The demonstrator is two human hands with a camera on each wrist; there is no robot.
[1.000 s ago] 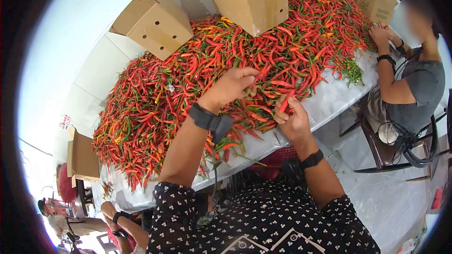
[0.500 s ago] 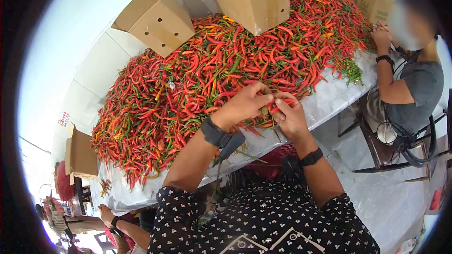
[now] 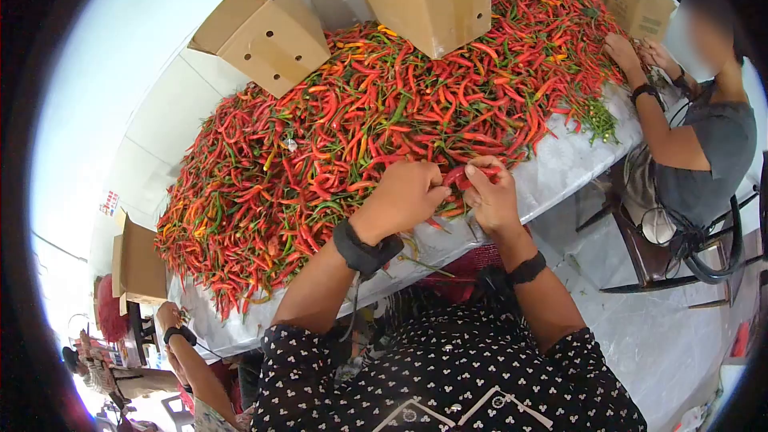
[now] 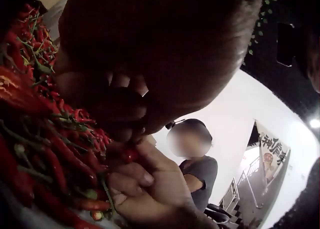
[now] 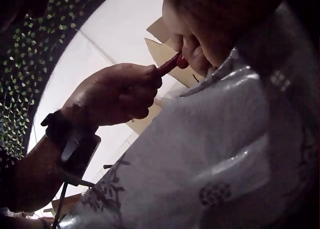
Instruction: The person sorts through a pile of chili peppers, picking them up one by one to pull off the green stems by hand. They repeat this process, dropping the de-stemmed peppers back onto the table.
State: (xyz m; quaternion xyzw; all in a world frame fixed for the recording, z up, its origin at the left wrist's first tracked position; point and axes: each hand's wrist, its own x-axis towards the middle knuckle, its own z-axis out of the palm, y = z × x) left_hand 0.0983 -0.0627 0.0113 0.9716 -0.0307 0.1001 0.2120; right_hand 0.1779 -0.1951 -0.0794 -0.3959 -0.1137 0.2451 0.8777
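Over the near edge of a big chili heap (image 3: 320,144), both hands meet at a red chili pepper (image 3: 456,177). My left hand (image 3: 402,202) pinches one end between thumb and curled fingers. In the right wrist view the pepper (image 5: 169,65) spans from the left hand (image 5: 117,93) to the right fingers. My right hand (image 3: 494,202) grips red chili with thumb and fingertips, and a bit of red shows above its thumb. The left wrist view has a small red end (image 4: 130,154) between the right hand's fingers; the left hand (image 4: 145,54) is dark there.
Two cardboard boxes (image 3: 268,36) (image 3: 448,8) stand at the back of the heap, and another box (image 3: 140,260) sits at the left. A plastic-covered table edge (image 3: 560,176) runs in front. One person (image 3: 688,128) sits at the right; another person's arm (image 3: 192,368) reaches in lower left.
My left hand came from over the heap toward the right hand, met it, and now sits slightly left with a red pepper stretched between them. The right hand has barely moved.
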